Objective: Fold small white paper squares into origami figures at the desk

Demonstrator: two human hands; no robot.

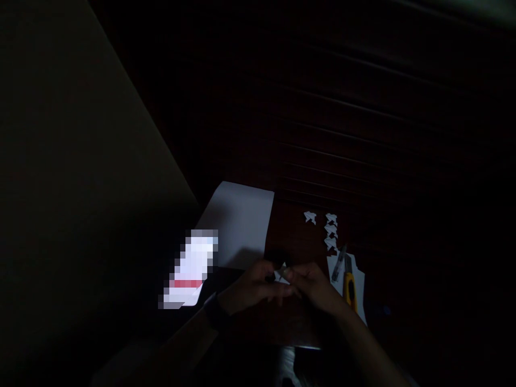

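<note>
Between my two hands is a small piece of folded white paper [281, 275], pointed at its top. My left hand [258, 282], with a dark band on the wrist, pinches it from the left. My right hand [312, 282] grips its right side, thumb and fingers closed on it. The fingers cover part of the paper, so its full shape is hidden. Beyond my right hand lie several small folded paper figures: one paper figure [310, 217] on its own, and a column of paper figures [330, 230] to its right.
White sheets [242, 215] lie at the back left of the dark table [290, 231]. A bright, blurred-out screen [191, 266] stands left of my hands. At right, a yellow utility knife [350, 287] and a clear pen-like tool [339, 264] rest on white paper [360, 285]. The room is dim.
</note>
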